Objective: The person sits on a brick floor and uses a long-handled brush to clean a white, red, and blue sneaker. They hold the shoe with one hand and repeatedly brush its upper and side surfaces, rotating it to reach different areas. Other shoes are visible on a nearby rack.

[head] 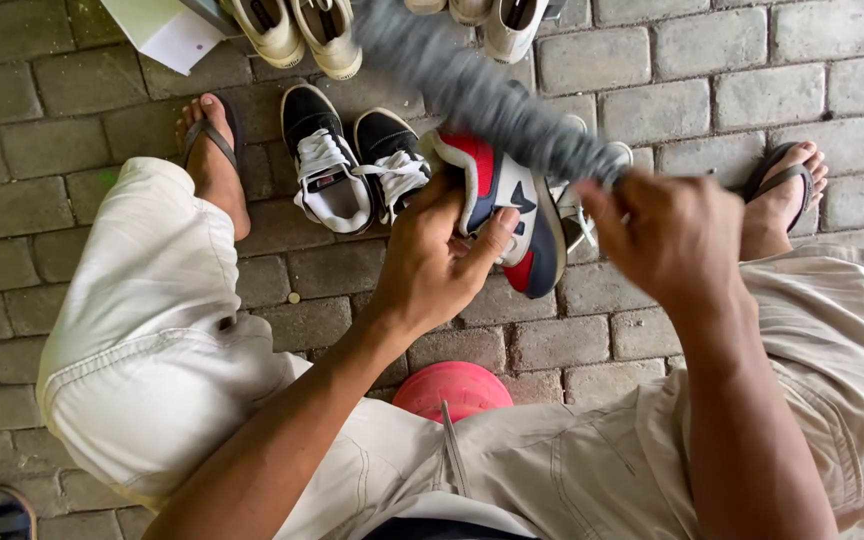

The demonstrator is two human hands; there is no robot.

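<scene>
My left hand (432,262) grips a red, white and navy sneaker (512,215) from below, holding it above the paving with its opening turned toward me. My right hand (674,232) is closed on the end of a long grey fuzzy brush or duster (482,95), blurred by motion, which slants up and to the left across the sneaker. A pair of black and white sneakers (347,160) lies on the ground just left of the held shoe.
Cream shoes (297,30) and white shoes (492,20) stand at the top edge, next to a white paper (167,35). A pink round object (452,388) sits between my knees. My sandalled feet (214,150) rest on grey paving bricks (712,60).
</scene>
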